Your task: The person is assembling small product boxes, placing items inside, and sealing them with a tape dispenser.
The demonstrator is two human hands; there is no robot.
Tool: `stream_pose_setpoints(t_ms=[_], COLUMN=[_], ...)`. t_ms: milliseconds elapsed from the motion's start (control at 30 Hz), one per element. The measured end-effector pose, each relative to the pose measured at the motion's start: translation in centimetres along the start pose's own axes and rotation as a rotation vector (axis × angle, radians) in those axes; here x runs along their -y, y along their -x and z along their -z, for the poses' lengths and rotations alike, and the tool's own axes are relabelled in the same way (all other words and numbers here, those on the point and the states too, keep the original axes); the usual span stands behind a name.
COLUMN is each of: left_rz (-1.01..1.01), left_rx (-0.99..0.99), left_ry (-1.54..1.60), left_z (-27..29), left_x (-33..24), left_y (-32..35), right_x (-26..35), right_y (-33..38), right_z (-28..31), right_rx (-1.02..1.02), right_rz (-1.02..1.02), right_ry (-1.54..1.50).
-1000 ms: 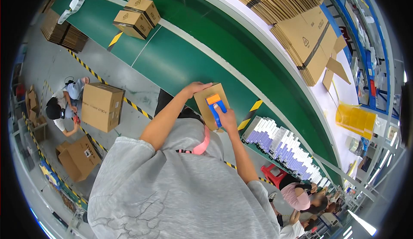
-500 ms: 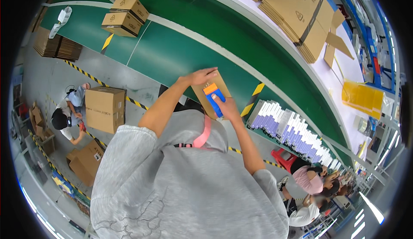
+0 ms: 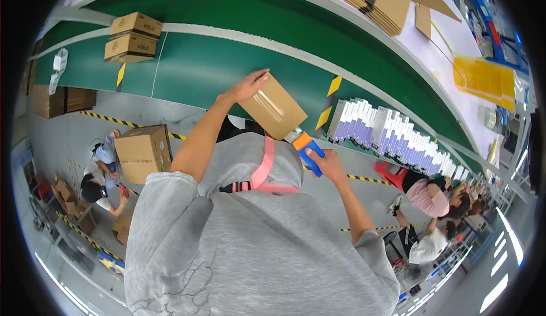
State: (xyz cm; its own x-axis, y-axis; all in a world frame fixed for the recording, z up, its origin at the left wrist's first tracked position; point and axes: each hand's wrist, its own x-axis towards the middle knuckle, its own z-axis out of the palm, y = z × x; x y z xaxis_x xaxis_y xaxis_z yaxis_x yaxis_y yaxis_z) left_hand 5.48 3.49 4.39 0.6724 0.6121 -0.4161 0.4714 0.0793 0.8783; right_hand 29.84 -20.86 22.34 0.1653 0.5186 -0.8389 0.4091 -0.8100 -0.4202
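A small brown cardboard box (image 3: 276, 108) sits at the near edge of the green work surface, in front of my body. Shiny clear tape runs along its upper face. My left hand (image 3: 249, 86) grips the box at its far left end, fingers laid along the edge. In my right hand (image 3: 328, 162) is a blue and orange tape dispenser (image 3: 305, 145), its head just off the box's near right end. The palm side of my right hand is hidden.
Two closed cartons (image 3: 132, 48) are stacked at the far left of the bench. Rows of white and purple small boxes (image 3: 369, 125) stand to the right. Flattened cardboard (image 3: 364, 0) lies on the white shelf. A large carton (image 3: 142, 156) stands behind left, near a co-worker (image 3: 102, 171).
The tape dispenser in my right hand has moved right and nearer, from over the box to past its near right end. Shiny tape now shows across the box.
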Motion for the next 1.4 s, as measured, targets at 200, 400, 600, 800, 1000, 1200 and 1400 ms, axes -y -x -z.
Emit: stream_pose_setpoints(t_ms=[200,400,600,800,1000,1200,1400], left_rz=[0.025,0.027,-0.023,0.400,0.370,0.051,0.085], left_rx=[-0.011,-0.032,0.001,0.092,-0.129,-0.416,-0.394], left_ry=[-0.041,-0.030,0.002,0.640,0.446,0.392,-0.187], left_z=[0.0,0.1,-0.3,-0.3,1.8,6.1,1.1], left_x=[-0.5,-1.2,-1.2,5.3,4.4,-5.4,-2.3], left_y=[-0.2,0.0,-0.9,0.2,4.6,13.2,11.9], right_x=[-4.1,-8.0,-5.5,-1.8,-4.4,-2.9,-12.8], right_y=[-0.9,-7.5,-9.5,-10.7,-19.3,-18.6,-17.7], right_z=[0.9,-2.4,-6.1,-9.7,-11.6,-7.0,1.9], right_rx=[0.013,-0.054,-0.305,-0.366,-0.533,-0.803,-1.234], right_rz=[-0.069,-0.090,0.040,0.040,0.102,0.602,0.209], right_ry=[0.071,0.241,0.457,0.606,0.525,0.400,0.252])
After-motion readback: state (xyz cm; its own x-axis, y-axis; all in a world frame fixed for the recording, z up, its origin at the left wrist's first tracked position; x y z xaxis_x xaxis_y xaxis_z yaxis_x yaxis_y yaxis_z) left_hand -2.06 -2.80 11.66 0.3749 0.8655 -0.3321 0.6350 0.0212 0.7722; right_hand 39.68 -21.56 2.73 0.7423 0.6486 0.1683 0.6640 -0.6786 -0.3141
